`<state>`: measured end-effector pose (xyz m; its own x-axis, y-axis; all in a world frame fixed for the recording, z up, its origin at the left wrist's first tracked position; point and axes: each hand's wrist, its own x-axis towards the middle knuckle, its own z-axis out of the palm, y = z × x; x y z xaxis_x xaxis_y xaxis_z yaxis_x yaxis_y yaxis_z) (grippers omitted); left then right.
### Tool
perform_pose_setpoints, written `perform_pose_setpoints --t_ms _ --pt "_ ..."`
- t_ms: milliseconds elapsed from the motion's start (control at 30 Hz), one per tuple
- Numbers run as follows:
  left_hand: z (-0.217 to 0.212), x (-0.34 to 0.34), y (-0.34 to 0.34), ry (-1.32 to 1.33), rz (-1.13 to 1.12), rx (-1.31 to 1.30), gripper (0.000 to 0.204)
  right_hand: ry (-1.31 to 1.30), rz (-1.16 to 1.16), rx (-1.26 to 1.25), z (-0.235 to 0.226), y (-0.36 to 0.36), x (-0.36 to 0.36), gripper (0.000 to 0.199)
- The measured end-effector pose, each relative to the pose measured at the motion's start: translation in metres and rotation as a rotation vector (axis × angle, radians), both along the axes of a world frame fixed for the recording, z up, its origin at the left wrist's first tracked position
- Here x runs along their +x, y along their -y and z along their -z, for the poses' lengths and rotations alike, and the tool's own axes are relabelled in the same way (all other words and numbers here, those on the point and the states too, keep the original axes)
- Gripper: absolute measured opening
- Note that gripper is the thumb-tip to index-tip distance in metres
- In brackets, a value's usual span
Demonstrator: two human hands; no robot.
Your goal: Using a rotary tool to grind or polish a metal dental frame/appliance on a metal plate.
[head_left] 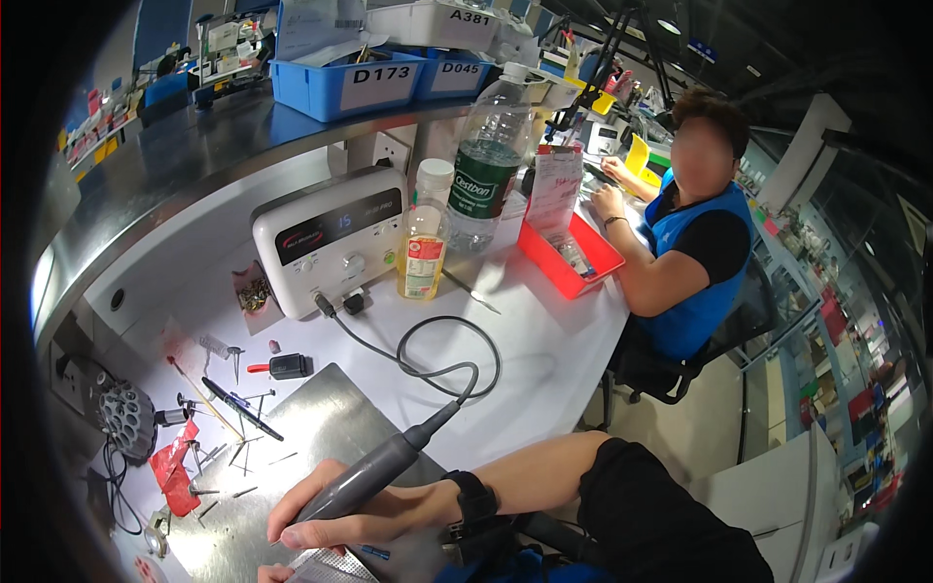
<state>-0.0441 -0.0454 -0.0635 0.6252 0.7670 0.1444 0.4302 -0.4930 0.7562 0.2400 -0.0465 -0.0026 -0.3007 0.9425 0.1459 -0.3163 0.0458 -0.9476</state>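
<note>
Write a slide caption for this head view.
Right hand grips a grey corded rotary handpiece over a metal plate.

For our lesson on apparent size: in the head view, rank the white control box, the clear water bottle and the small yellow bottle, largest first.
1. White control box.
2. Clear water bottle, though it stands farther back, so the gap is unsure.
3. Small yellow bottle.

- Beside your bench, a seated co-worker (695, 243) in blue works.
- A clear water bottle (489, 165) stands behind a small yellow bottle (425, 238).
- Blue bins (340, 68) line your shelf.
</note>
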Motion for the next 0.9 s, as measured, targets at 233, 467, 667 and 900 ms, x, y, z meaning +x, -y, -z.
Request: perform_pose_setpoints --t_ms 233,467,667,900 --pt "-0.013 0.004 -0.001 -0.076 0.005 -0.069 0.071 0.036 -0.026 -0.159 -0.015 0.002 0.005 0.039" --pt "-0.007 0.008 0.0 -0.063 -0.065 -0.047 0.073 -0.062 0.087 -0.167 0.0 0.001 -0.002 0.042" --pt "-0.008 0.011 -0.003 -0.137 -0.135 -0.172 0.074 -0.05 0.027 -0.219 0.001 -0.001 0.0 0.037" --pt "0.009 0.006 -0.008 -0.1 -0.137 -0.185 0.067 -0.076 0.059 -0.198 0.023 -0.006 -0.011 0.033"
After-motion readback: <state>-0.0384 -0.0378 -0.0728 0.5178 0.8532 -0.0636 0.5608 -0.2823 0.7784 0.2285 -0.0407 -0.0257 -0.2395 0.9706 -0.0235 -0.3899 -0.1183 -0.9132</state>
